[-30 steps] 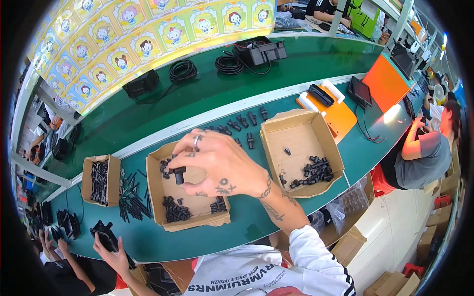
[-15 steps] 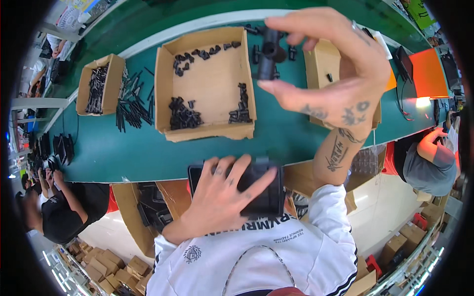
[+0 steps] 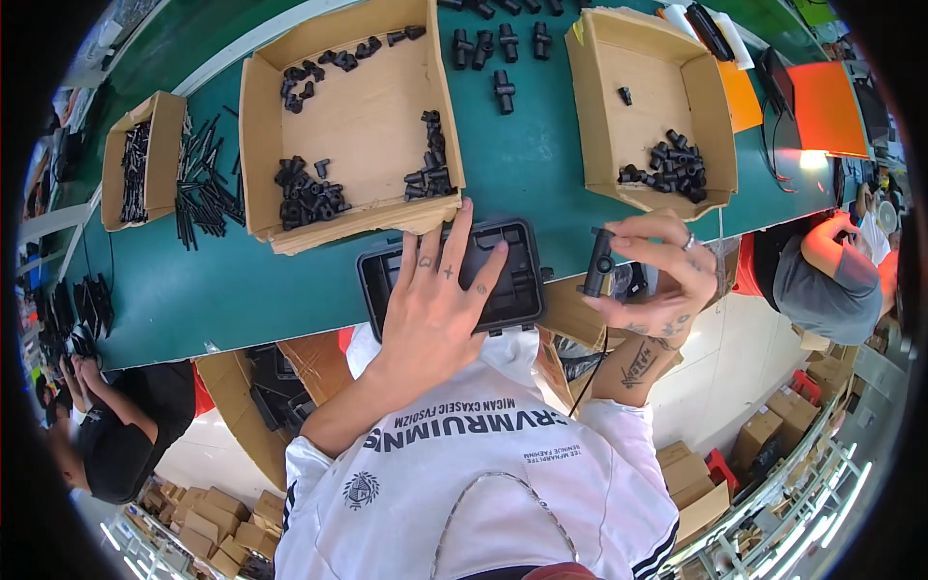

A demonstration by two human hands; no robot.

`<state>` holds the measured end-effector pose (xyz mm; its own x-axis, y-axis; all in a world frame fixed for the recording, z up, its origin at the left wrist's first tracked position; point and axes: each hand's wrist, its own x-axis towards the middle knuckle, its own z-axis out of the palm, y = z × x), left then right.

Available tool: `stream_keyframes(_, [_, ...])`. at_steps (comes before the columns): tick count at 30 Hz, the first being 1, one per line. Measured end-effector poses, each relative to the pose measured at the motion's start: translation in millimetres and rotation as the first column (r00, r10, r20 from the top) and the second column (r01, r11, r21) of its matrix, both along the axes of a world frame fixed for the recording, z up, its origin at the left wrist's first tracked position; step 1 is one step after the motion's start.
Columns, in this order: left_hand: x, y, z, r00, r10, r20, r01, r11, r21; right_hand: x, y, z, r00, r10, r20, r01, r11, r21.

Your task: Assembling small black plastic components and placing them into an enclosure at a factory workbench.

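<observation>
We see the left hand (image 3: 435, 300) lying open and flat, fingers spread, on a black rectangular plastic tray (image 3: 454, 275) at the near edge of the green counter (image 3: 242, 280). The right hand (image 3: 657, 275) is closed around a small black cylindrical part (image 3: 599, 263), held upright just beside the tray's right end. Behind the tray sits a wide brown cardboard box (image 3: 348, 106) with clusters of small black parts; a second cardboard box (image 3: 648, 97) stands to its right. An orange rectangular sheet (image 3: 822, 106), possibly a folder, lies at far right.
</observation>
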<state>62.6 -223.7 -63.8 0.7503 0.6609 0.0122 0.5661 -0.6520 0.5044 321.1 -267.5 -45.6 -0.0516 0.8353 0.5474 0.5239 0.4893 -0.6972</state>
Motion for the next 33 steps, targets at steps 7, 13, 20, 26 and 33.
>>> stream_keyframes(7, [-1.9, 17.6, 16.9, 0.975, -0.074, 0.211, 0.072, 0.997, 0.019, 1.6, -18.1, -29.9, 0.992, -0.045, -0.118, 0.027, 0.989, -0.146])
stream_keyframes(13, [22.1, 50.3, 32.6, 0.979, -0.119, 0.166, 0.169, 0.929, -0.330, 3.0, -29.4, -44.1, 0.961, -0.040, -0.275, 0.019, 0.997, -0.080])
stream_keyframes(20, [45.9, 63.5, 15.8, 0.988, -0.117, 0.102, 0.129, 0.985, -0.114, -3.0, -39.9, -54.2, 0.927, -0.156, -0.340, 0.124, 0.986, -0.115])
stream_keyframes(26, [59.8, 50.2, 7.7, 0.996, -0.078, -0.047, 0.084, 0.985, 0.149, -6.3, -41.0, -59.0, 0.915, -0.217, -0.341, 0.191, 0.975, -0.109])
stream_keyframes(33, [53.1, 16.0, -15.2, 0.995, -0.090, -0.040, 0.095, 0.986, 0.139, -12.6, -44.0, -57.1, 0.891, -0.271, -0.365, 0.211, 0.958, -0.197])
